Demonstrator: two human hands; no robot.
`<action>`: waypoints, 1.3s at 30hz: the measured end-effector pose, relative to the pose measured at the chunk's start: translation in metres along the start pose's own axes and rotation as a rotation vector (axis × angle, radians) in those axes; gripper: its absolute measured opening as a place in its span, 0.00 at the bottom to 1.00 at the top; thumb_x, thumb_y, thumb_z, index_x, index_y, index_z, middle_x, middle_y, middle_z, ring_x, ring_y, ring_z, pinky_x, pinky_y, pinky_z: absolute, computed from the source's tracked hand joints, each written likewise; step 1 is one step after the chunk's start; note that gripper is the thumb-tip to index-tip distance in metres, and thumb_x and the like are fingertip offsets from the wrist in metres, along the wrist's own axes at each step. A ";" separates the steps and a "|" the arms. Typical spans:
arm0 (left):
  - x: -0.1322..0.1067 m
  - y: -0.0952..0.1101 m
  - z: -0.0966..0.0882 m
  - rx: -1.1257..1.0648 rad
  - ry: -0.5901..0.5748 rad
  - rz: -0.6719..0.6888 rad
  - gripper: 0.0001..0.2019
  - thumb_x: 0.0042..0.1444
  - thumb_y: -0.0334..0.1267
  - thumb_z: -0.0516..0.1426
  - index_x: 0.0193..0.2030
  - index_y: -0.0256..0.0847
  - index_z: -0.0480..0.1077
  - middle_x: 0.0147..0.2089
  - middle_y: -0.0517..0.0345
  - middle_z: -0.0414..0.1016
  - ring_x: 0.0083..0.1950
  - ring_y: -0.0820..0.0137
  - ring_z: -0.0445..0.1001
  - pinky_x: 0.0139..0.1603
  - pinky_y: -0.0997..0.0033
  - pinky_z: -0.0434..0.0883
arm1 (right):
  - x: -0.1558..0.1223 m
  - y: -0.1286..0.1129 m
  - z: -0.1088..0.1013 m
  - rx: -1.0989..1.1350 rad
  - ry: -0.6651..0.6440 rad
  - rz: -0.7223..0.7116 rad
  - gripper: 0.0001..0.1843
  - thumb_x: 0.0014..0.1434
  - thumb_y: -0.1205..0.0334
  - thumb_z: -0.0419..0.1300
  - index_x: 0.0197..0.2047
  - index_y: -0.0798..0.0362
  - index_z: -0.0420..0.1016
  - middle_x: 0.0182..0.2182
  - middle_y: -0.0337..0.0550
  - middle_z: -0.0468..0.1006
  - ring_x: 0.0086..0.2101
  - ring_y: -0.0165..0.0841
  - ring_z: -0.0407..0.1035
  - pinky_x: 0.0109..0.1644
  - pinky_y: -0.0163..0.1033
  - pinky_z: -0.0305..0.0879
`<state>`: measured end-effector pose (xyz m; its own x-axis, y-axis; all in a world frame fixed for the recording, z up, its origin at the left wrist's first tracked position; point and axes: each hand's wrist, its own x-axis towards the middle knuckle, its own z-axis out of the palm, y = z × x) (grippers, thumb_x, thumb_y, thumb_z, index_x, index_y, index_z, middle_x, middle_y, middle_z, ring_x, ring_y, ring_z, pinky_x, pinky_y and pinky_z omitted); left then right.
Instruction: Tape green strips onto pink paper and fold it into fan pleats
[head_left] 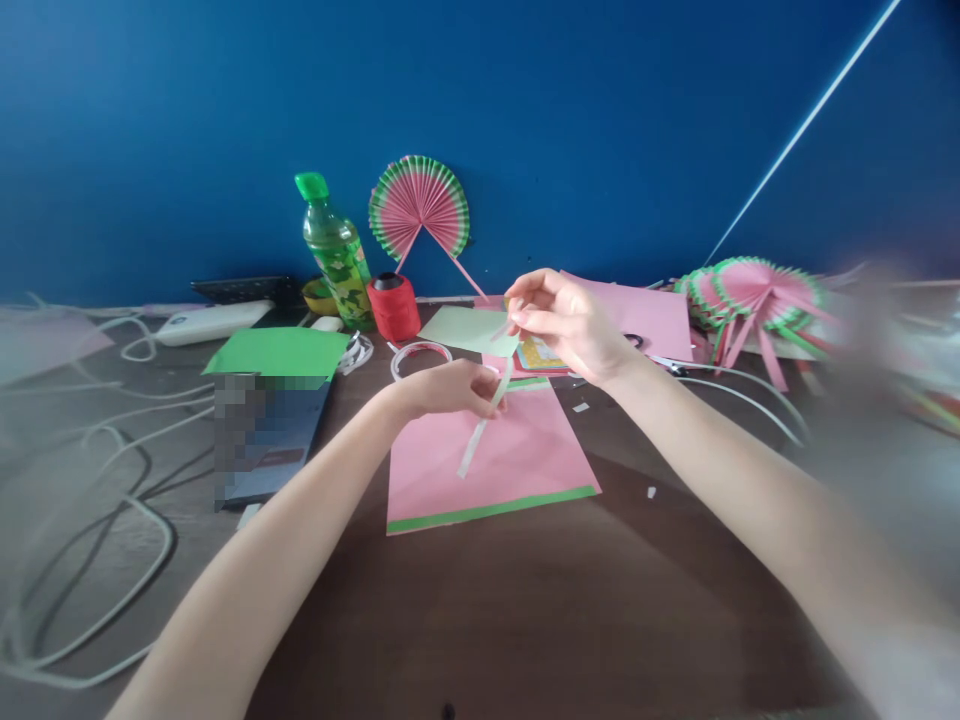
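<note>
One pale strip [472,449] ran between the pinching left hand [459,386] and pinching right hand [561,325], over one green-edged pink sheet [541,448].

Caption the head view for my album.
Left hand holding a pale strip over green-edged pink paper, right hand close by.
</note>
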<state>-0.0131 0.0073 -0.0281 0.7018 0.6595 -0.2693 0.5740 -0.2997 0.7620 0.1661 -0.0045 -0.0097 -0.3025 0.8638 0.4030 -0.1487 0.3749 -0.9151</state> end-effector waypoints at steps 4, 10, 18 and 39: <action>-0.003 0.004 -0.001 -0.318 0.116 0.037 0.06 0.45 0.31 0.60 0.32 0.37 0.69 0.29 0.63 0.71 0.33 0.76 0.71 0.38 0.74 0.66 | 0.000 -0.002 -0.003 -0.047 -0.049 -0.032 0.14 0.47 0.68 0.63 0.39 0.53 0.67 0.28 0.35 0.68 0.31 0.26 0.66 0.37 0.36 0.63; -0.001 0.006 0.002 -0.619 0.241 0.021 0.05 0.48 0.26 0.58 0.33 0.34 0.67 0.28 0.57 0.75 0.32 0.72 0.76 0.42 0.67 0.71 | 0.001 -0.004 -0.007 -0.163 -0.100 0.015 0.17 0.45 0.67 0.65 0.39 0.53 0.67 0.29 0.35 0.68 0.30 0.26 0.65 0.36 0.36 0.64; 0.000 0.005 0.004 -0.710 0.237 0.092 0.08 0.48 0.29 0.61 0.36 0.34 0.67 0.35 0.50 0.78 0.39 0.68 0.77 0.49 0.60 0.70 | 0.000 0.002 -0.005 -0.236 -0.088 0.017 0.15 0.45 0.70 0.63 0.38 0.53 0.67 0.28 0.34 0.67 0.29 0.27 0.67 0.34 0.37 0.66; -0.001 0.013 0.007 -0.717 0.253 0.112 0.14 0.46 0.24 0.61 0.41 0.31 0.67 0.39 0.47 0.78 0.42 0.66 0.77 0.50 0.61 0.69 | -0.002 0.005 0.002 -0.278 -0.093 0.041 0.15 0.47 0.71 0.61 0.39 0.52 0.64 0.27 0.34 0.68 0.27 0.27 0.66 0.28 0.35 0.64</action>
<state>-0.0038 -0.0021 -0.0219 0.5722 0.8150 -0.0913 0.0305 0.0901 0.9955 0.1641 -0.0047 -0.0149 -0.3900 0.8504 0.3533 0.1251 0.4290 -0.8946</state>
